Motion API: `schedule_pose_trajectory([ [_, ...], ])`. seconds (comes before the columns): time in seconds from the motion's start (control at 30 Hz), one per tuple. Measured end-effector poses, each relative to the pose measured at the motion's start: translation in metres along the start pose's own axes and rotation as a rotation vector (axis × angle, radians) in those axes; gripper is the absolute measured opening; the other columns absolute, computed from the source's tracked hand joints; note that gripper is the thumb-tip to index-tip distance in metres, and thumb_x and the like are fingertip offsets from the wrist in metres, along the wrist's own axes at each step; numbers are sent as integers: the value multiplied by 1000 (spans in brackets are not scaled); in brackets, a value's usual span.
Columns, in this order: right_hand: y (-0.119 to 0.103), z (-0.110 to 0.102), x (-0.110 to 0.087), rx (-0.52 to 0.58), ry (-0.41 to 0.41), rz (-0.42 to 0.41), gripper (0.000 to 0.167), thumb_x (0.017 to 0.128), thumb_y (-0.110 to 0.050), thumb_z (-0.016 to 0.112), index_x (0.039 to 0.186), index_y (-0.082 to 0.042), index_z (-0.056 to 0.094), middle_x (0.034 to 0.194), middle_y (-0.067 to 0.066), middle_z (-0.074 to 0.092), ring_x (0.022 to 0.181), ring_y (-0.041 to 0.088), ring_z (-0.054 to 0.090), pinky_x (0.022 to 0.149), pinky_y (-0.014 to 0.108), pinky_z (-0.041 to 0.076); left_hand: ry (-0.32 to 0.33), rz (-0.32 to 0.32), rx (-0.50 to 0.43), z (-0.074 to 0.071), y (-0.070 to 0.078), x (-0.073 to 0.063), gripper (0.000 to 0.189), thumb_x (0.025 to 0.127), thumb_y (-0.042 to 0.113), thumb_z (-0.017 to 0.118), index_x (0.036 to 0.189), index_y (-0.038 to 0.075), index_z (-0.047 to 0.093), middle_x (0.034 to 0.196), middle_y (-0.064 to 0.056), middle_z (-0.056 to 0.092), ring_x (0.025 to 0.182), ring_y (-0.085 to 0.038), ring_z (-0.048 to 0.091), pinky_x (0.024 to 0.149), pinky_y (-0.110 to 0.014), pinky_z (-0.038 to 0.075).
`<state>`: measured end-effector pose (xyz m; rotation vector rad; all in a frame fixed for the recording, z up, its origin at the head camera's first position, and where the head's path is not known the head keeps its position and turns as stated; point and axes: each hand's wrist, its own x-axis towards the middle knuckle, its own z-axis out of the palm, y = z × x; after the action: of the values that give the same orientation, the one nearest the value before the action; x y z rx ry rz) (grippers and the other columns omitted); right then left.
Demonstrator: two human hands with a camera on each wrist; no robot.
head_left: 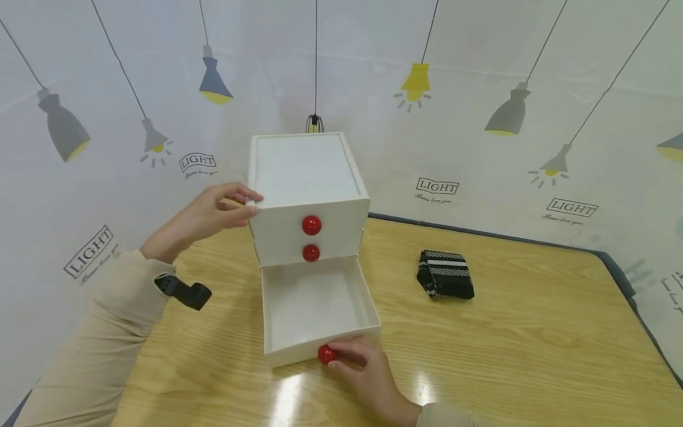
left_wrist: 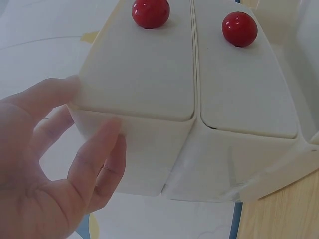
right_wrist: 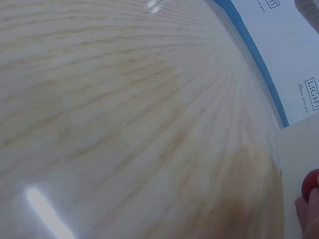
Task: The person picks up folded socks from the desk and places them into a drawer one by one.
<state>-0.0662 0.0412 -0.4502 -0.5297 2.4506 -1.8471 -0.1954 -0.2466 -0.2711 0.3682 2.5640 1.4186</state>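
A white drawer unit [head_left: 306, 169] with red ball knobs stands on the table. Its bottom drawer [head_left: 315, 302] is pulled out, and nothing lies inside. My right hand [head_left: 368, 373] pinches the red knob [head_left: 327, 354] of that drawer between thumb and fingers; in the right wrist view only the fingertips [right_wrist: 310, 214] show at the edge. At the unit's upper left front corner, my left hand [head_left: 216, 207] touches with its fingertips. The left wrist view shows the fingers [left_wrist: 94, 159] lightly bent against the corner and side, beside the two upper drawers [left_wrist: 144, 69], which are pushed in.
A folded black-and-white patterned cloth item [head_left: 446, 274] lies to the right of the unit on the wooden table [head_left: 512, 344]. Behind the table hangs a pale backdrop [head_left: 368, 118] printed with lamps. A black wrist camera mount [head_left: 184, 292] juts from my left sleeve.
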Motion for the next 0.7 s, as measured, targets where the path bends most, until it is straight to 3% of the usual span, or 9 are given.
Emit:
schedule_pose_trajectory([
  [0.17, 6, 4, -5, -64, 14, -40, 24, 73, -11, 71, 96, -7, 67, 93, 2, 63, 87, 14, 54, 79, 26, 47, -2, -1, 3, -1, 0, -1, 42, 89, 27, 55, 121, 2, 46, 113, -18, 40, 103, -33, 50, 81, -29, 51],
  [0.37, 8, 6, -5, -10, -4, -90, 25, 73, -6, 70, 97, -2, 65, 92, 7, 62, 86, 17, 57, 77, 26, 51, -4, -3, 7, -2, -1, -2, 43, 88, 29, 54, 121, 2, 46, 112, -17, 40, 102, -32, 50, 82, -31, 50],
  [0.47, 5, 3, -6, 33, -67, -86, 28, 74, -3, 69, 101, 0, 63, 96, 11, 58, 89, 21, 57, 78, 26, 51, -4, -6, 2, -2, -1, -2, 43, 88, 30, 55, 121, 3, 46, 112, -17, 40, 103, -31, 50, 82, -31, 50],
  [0.6, -2, -11, -8, 133, -175, -25, 30, 78, -1, 64, 107, 6, 57, 103, 18, 53, 93, 28, 56, 80, 26, 50, -9, -6, -4, -1, -1, -2, 43, 88, 29, 54, 121, 3, 46, 114, -17, 39, 104, -32, 50, 82, -31, 50],
  [0.7, -8, -30, -5, 146, -169, -16, 25, 79, 0, 63, 102, 9, 58, 99, 23, 54, 88, 23, 59, 76, 26, 52, -12, -7, -4, -1, 0, -2, 43, 88, 29, 54, 121, 3, 45, 113, -17, 39, 104, -32, 50, 83, -32, 50],
])
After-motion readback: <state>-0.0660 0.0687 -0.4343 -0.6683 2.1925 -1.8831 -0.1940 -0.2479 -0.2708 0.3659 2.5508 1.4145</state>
